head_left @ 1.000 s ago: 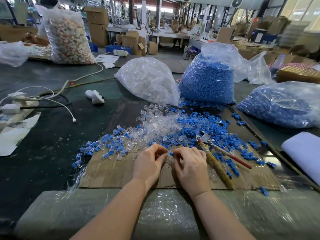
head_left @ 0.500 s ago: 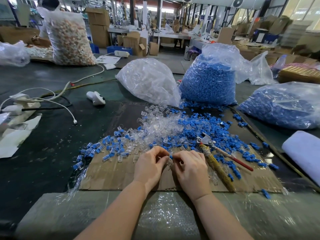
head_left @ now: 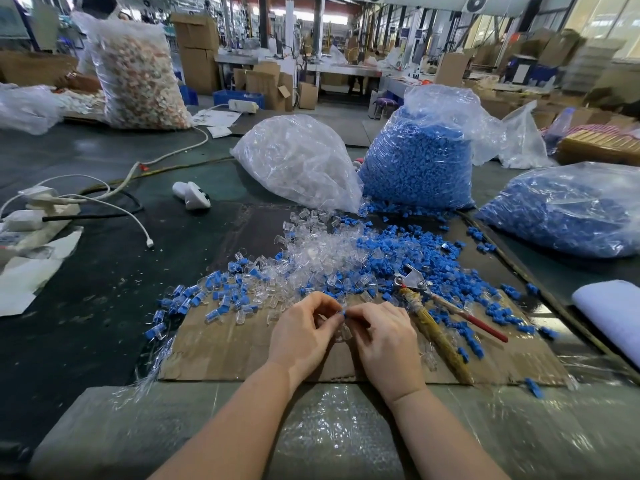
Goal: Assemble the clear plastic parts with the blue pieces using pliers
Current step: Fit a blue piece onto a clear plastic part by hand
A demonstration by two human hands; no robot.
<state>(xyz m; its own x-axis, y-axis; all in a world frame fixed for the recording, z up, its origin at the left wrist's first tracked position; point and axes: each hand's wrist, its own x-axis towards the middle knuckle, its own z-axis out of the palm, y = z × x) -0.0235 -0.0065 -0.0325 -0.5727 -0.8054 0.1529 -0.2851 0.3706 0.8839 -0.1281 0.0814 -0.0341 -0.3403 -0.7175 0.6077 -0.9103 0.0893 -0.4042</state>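
Note:
My left hand point(head_left: 304, 332) and my right hand point(head_left: 386, 341) meet fingertip to fingertip over the cardboard sheet point(head_left: 221, 351). Between the fingertips sits a small blue piece point(head_left: 343, 312); a clear plastic part point(head_left: 343, 333) shows just below it. Which hand grips which part is hard to tell. Behind the hands lies a heap of loose clear parts point(head_left: 318, 251) and loose blue pieces point(head_left: 398, 251). Joined clear-and-blue pieces point(head_left: 211, 292) are scattered to the left. The pliers point(head_left: 429, 299), with one wrapped handle and one red handle, lie untouched right of my right hand.
A bag of clear parts point(head_left: 298, 161) and two bags of blue pieces point(head_left: 419, 161) point(head_left: 568, 209) stand behind the cardboard. White cables and a power strip point(head_left: 38, 209) lie at the left. A white roll point(head_left: 613, 313) sits at the right. Bubble wrap point(head_left: 329, 431) covers the near edge.
Both hands stay together at the same spot; the fingers have shifted slightly and the blue piece now shows between the fingertips. The pliers have not moved.

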